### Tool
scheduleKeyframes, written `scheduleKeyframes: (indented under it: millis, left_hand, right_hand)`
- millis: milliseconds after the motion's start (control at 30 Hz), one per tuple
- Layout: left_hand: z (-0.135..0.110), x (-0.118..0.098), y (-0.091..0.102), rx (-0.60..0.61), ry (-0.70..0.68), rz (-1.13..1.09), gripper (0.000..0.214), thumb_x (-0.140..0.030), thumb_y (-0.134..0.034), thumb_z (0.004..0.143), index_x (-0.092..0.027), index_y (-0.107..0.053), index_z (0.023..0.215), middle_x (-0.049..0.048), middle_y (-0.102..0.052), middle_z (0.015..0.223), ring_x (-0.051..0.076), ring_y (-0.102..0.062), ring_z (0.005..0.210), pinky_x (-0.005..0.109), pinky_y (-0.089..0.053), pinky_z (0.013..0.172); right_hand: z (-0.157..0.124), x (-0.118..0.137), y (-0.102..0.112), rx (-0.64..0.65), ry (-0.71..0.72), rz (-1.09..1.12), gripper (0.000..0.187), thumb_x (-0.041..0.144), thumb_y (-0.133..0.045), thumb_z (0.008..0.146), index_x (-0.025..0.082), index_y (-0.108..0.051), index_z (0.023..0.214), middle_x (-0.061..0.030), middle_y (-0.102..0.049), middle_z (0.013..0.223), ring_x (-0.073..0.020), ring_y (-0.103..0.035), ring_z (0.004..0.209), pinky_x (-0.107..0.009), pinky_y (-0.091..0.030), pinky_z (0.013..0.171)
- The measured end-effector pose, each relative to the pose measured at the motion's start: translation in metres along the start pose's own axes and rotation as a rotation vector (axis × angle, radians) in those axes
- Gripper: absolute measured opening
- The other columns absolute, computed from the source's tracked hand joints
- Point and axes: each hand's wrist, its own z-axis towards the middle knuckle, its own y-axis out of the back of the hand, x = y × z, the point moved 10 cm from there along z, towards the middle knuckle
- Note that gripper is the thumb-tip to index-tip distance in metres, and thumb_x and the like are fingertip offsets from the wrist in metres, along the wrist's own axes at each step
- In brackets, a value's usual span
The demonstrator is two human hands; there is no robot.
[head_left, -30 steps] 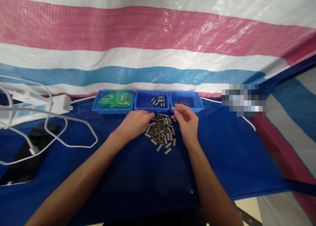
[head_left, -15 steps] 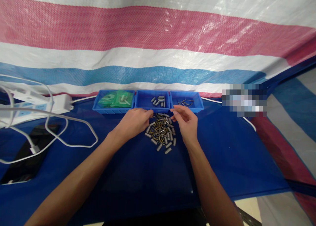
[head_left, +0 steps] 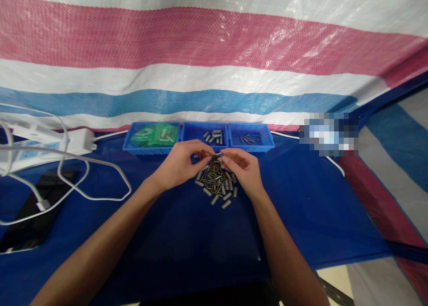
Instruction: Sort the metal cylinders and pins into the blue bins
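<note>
My left hand [head_left: 183, 164] reaches to the far end of a heap of small metal parts [head_left: 218, 179], its thumb and fingers pinched together. From the other side my right hand [head_left: 245, 167] comes in, also pinched, with its fingertips almost meeting those of the left. Small metallic pieces show between the fingertips, but I cannot make out which are gripped and which lie on the heap. The heap mixes thin brass-coloured and silver pins with short grey cylinders [head_left: 226, 204]. My fingers cover its far edge.
Behind the heap three blue bins stand in a row: the left bin [head_left: 147, 151] holds green plastic bags, the middle bin [head_left: 192, 130] grey cylinders, the right bin [head_left: 265, 139] a few pins. A power strip [head_left: 76, 141], white cables [head_left: 110, 198] and a dark phone-like slab [head_left: 33, 212] lie left.
Both hands have come together over the far end of the heap. My right hand has moved left and its fingers have closed; my left hand has turned so its thumb shows.
</note>
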Motion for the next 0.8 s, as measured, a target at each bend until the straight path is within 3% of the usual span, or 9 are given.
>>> scheduleKeyframes:
  millis: [267, 467, 800]
  left_hand:
    - [0.002, 0.003, -0.003, 0.019, 0.033, 0.005, 0.022, -0.023, -0.057, 0.102, -0.018, -0.078, 0.103, 0.0072, -0.079, 0.103, 0.019, -0.074, 0.093, 0.031, -0.058, 0.089]
    - [0.0, 0.015, 0.0, -0.044, 0.141, -0.07, 0.02, -0.027, -0.061, 0.1, -0.017, -0.077, 0.105, 0.0059, -0.081, 0.099, 0.019, -0.075, 0.088, 0.028, -0.057, 0.079]
    - [0.001, 0.009, -0.01, 0.029, 0.121, -0.027, 0.023, -0.028, -0.056, 0.102, -0.017, -0.076, 0.104, 0.0042, -0.08, 0.094, 0.017, -0.074, 0.082, 0.027, -0.056, 0.077]
  right_hand:
    - [0.0, -0.001, -0.001, 0.007, -0.019, 0.026, 0.029, 0.045, -0.086, 0.08, 0.025, -0.082, 0.1, -0.0036, -0.083, 0.088, -0.021, -0.078, 0.079, -0.036, -0.066, 0.074]
    - [-0.001, -0.001, -0.005, 0.023, -0.027, 0.057, 0.029, 0.044, -0.089, 0.077, 0.024, -0.082, 0.097, -0.0029, -0.082, 0.085, -0.0188, -0.076, 0.074, -0.034, -0.066, 0.073]
    - [0.0, -0.003, -0.004, 0.003, -0.055, 0.063, 0.027, 0.045, -0.089, 0.075, 0.023, -0.083, 0.09, -0.0023, -0.081, 0.079, -0.017, -0.073, 0.065, -0.032, -0.063, 0.064]
